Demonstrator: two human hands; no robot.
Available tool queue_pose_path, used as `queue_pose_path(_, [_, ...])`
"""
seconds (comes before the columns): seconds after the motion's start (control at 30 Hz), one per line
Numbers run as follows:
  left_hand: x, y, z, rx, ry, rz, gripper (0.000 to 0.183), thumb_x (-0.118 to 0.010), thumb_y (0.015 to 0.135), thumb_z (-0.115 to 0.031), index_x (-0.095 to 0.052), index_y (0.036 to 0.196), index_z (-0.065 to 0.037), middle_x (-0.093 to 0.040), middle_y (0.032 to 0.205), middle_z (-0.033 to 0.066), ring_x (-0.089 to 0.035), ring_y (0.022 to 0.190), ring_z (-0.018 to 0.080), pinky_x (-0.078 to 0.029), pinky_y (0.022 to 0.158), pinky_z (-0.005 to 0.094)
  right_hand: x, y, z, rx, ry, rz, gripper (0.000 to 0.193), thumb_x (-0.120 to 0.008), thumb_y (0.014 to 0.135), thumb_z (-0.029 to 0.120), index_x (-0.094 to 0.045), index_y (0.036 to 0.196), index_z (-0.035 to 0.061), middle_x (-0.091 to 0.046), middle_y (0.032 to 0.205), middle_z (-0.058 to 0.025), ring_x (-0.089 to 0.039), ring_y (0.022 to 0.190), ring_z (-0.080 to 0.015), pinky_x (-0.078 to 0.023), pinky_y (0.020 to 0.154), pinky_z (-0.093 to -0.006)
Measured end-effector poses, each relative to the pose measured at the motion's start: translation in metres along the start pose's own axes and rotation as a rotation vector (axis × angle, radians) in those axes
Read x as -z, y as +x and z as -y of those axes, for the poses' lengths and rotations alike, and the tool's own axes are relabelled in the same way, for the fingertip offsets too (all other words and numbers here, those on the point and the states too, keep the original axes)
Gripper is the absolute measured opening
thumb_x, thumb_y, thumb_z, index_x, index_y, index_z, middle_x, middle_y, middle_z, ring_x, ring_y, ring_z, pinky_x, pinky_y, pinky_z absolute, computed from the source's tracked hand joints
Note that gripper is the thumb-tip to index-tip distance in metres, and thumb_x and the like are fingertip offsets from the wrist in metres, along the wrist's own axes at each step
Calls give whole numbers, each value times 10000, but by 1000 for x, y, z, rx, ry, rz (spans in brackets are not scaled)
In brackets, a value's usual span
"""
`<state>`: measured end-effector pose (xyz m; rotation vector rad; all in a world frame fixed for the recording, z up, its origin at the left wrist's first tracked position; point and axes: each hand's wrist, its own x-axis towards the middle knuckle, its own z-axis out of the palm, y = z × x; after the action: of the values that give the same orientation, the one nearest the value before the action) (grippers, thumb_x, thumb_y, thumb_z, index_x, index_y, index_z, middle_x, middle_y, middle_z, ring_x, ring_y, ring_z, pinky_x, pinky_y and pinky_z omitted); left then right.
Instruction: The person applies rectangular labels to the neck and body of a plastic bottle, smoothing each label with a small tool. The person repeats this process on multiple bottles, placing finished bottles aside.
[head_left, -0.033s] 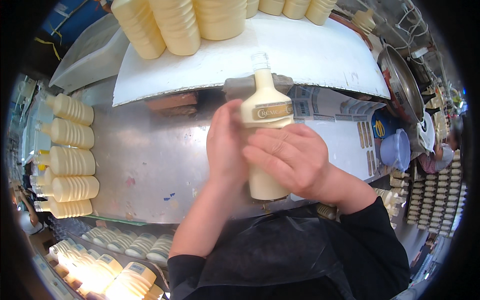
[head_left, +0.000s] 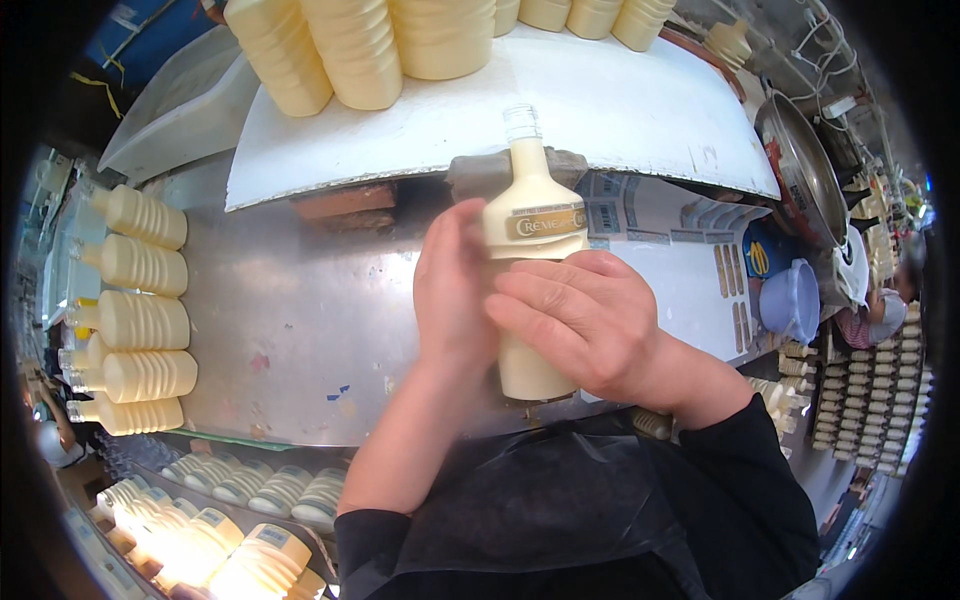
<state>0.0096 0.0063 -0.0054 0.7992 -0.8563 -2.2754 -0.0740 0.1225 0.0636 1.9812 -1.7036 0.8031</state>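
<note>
Metal worktop, labelled bottle, white board, bottle rows across room

Wkshop, metal worktable, row of cream btls at L, gold label strips, stacked btls R

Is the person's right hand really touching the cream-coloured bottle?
Touching. The head view shows the right hand laid across the cream-coloured bottle, its fingers flat on the front below the gold label.
</note>
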Motion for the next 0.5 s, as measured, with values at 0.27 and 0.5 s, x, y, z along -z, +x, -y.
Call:
queue_pose_path(0.27, [-1,0,1,67,-121,-39,394,-382,1131,-332,-570,1260,-10,-631,1102,69,-603,1024,167,-502,949,327,-2,12,6,-25,-155,16,266,-705,701,72,-718,964,38,-683,919,-75,-695,827,-207,-521,700,-318])
queue_pose_path(0.5, [0,-1,0,64,-114,-7,369,-447,1109,-363,-598,1249,-56,-614,1073,50,-602,1004,161,-509,915,330,-5,23,-17,-552,361,-294,273,-629,865,34,-605,1136,8,-677,1002,-156,-700,879,-278,-553,808,-364])
